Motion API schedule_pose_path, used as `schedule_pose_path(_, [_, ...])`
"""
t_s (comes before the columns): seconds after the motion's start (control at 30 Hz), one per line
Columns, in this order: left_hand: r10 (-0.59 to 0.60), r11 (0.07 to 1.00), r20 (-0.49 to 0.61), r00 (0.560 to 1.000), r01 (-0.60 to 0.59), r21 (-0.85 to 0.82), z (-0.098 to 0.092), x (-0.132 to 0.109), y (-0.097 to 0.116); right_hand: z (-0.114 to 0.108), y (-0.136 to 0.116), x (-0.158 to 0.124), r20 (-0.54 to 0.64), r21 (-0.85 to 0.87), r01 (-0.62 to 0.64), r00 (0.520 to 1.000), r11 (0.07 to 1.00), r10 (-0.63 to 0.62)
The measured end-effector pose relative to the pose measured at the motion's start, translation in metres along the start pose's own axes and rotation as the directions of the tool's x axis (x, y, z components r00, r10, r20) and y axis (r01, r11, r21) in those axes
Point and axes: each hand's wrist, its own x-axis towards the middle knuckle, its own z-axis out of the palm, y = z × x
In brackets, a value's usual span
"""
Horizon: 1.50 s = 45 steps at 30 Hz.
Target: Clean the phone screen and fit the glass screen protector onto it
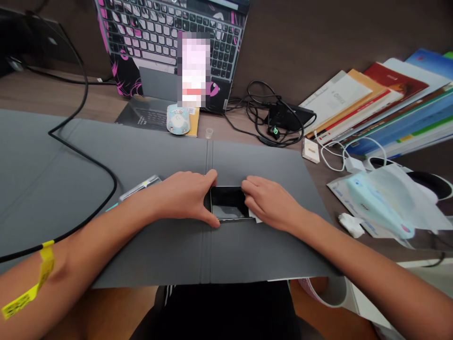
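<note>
A small rectangular object (230, 203) with a dark, glossy face and a thin light rim lies on the grey desk mat (247, 255), just right of the mat's fold. My left hand (191, 196) grips its left end, thumb at the near corner and fingers at the far corner. At the right end my right hand (265, 200) has its fingers curled in over the edge, hiding that end. A small white piece (255, 216) shows beneath the right fingers; whether they pinch it is hidden.
A laptop (152, 42), mouse (178, 119) and tiny clear cup (209, 133) stand beyond the mat. Black cables (262, 104), books (389, 104) and a plastic packet (378, 203) are at right. A black cable (106, 174) crosses the left side near a slim packet (139, 188).
</note>
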Motion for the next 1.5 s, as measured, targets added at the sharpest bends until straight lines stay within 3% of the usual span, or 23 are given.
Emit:
schedule_pose_path(0.13, [0.002,1.0,0.006,1.0,-0.002,-0.005,0.0,0.0,0.001,-0.007,0.008,-0.007,0.074,-0.012,-0.025,0.997,1.0,0.026])
schedule_pose_path(0.3, [0.006,0.999,-0.001,1.0,-0.006,-0.031,0.0,0.001,-0.002,-0.011,-0.009,0.015,0.143,-0.023,-0.001,0.99,1.0,0.005])
schedule_pose_path(0.47, [-0.008,0.998,0.015,1.0,0.009,-0.058,-0.002,0.002,-0.004,-0.004,-0.034,0.047,0.085,0.002,0.07,0.994,0.998,-0.07])
schedule_pose_path(0.57, [-0.04,0.998,0.018,0.999,0.041,-0.042,-0.003,0.001,-0.003,0.001,-0.04,0.05,0.043,-0.012,0.088,0.995,0.996,-0.088])
schedule_pose_path(0.7, [-0.026,0.998,0.023,0.999,0.027,-0.054,-0.002,0.0,-0.001,0.004,-0.027,0.031,-0.022,-0.078,0.163,0.986,0.984,-0.165])
schedule_pose_path(0.87, [-0.009,0.999,0.026,1.0,0.01,-0.044,-0.001,0.001,-0.004,0.001,0.005,-0.003,-0.038,-0.009,0.061,0.997,0.998,-0.061])
schedule_pose_path(1.0, [0.003,1.0,0.031,1.0,-0.002,-0.031,-0.002,0.002,-0.003,0.001,0.013,-0.011,-0.008,0.004,0.047,0.999,0.999,-0.047])
schedule_pose_path(1.2, [0.034,0.998,0.01,0.999,-0.034,-0.049,-0.003,0.001,-0.003,0.006,-0.015,0.019,-0.001,-0.042,0.147,0.989,0.988,-0.148])
schedule_pose_path(1.33, [0.049,0.994,0.012,0.999,-0.047,-0.094,-0.003,0.0,-0.003,0.01,-0.033,0.04,-0.042,0.077,0.288,0.957,0.955,-0.286])
schedule_pose_path(1.5, [0.051,0.996,0.022,0.998,-0.049,-0.071,-0.003,-0.001,-0.004,0.017,-0.031,0.037,-0.156,0.112,0.283,0.952,0.953,-0.265])
